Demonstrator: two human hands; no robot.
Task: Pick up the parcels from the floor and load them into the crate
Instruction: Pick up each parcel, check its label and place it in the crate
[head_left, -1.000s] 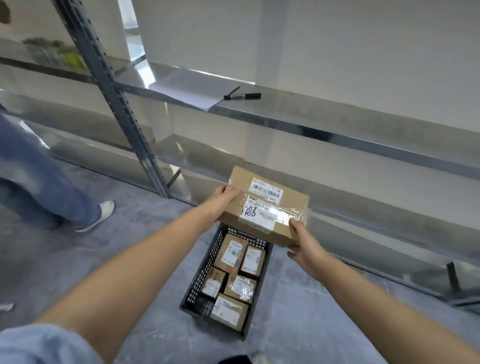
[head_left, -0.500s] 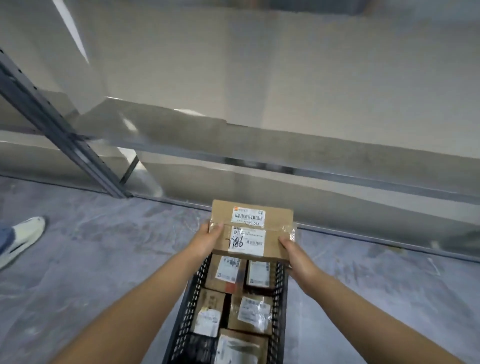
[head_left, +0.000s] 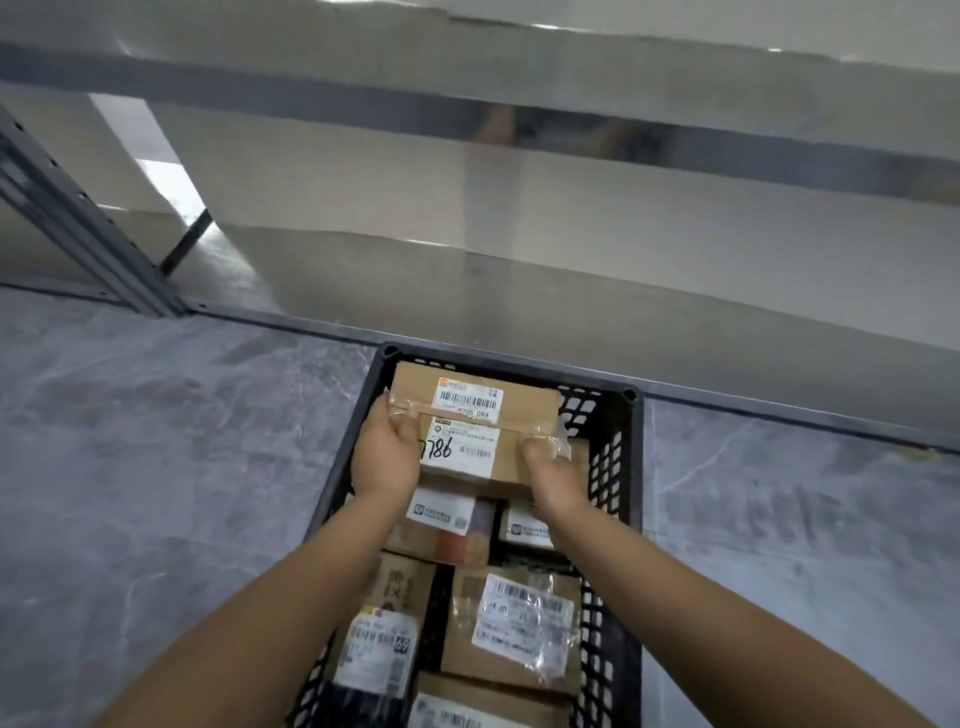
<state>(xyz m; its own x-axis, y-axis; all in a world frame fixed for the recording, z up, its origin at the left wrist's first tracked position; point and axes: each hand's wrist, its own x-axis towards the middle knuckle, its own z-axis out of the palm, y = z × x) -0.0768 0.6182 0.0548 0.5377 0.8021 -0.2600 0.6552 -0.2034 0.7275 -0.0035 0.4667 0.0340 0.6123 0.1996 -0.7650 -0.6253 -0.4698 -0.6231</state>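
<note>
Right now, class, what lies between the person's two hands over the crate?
The cardboard parcel marked 786, gripped at its ends by the left hand and right hand, seen from the head camera.

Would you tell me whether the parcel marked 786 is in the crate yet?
In: the parcel sits within the crate walls, over other parcels, gripped by the left hand and right hand.

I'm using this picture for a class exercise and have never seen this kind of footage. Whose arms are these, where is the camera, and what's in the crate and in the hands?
The camera sits on a person's head, looking down at their own bare arms. The left hand and right hand grip the ends of a cardboard parcel marked 786, at the far end of a black plastic crate. The crate stands on a grey floor beside a metal shelf and already holds several smaller labelled parcels.
</note>
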